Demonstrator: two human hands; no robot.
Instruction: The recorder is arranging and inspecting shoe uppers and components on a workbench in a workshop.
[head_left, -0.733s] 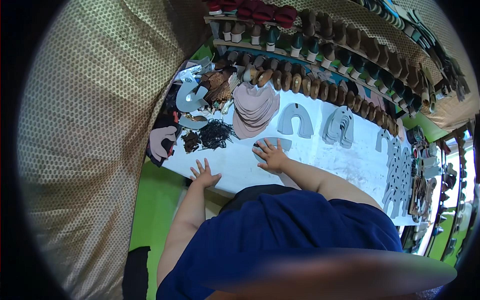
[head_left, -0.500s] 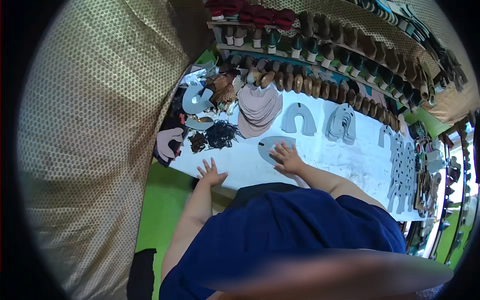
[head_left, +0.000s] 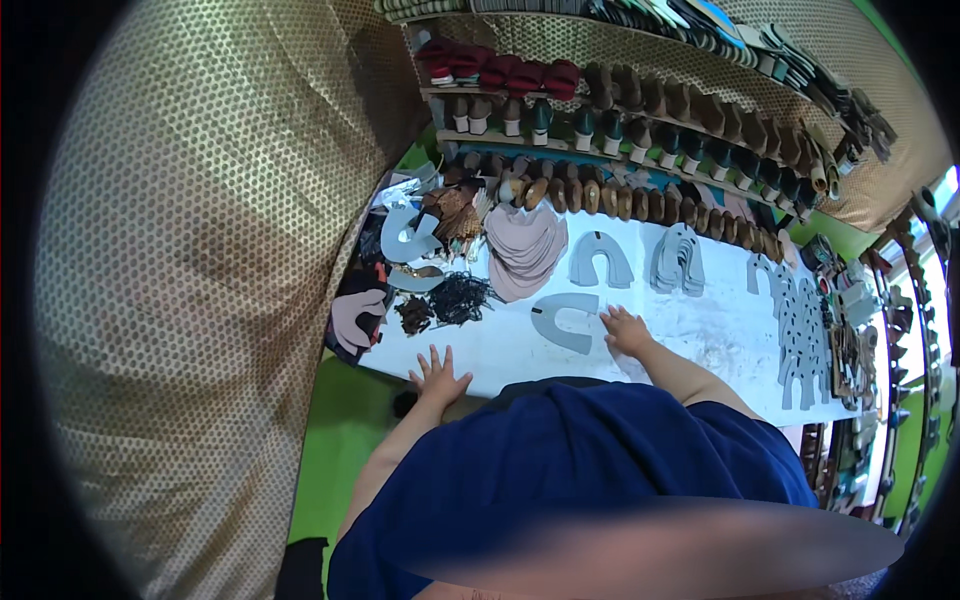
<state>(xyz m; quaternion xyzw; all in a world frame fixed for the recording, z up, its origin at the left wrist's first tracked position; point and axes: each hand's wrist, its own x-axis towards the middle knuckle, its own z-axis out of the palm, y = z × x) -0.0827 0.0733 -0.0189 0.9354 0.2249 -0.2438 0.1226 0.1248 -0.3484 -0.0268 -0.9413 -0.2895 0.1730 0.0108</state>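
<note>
My left grip (head_left: 439, 379) is spread wide, empty, at the white surface's (head_left: 690, 345) near edge. My right grip (head_left: 624, 331), fingers loosely extended and holding nothing, is just beside the open end of a grey U-shaped cutout (head_left: 548, 318) lying flat, near the black tangled strips (head_left: 461, 299).

We are looking from twelve o'clock all the way round, and we are finding no words we can read.
</note>
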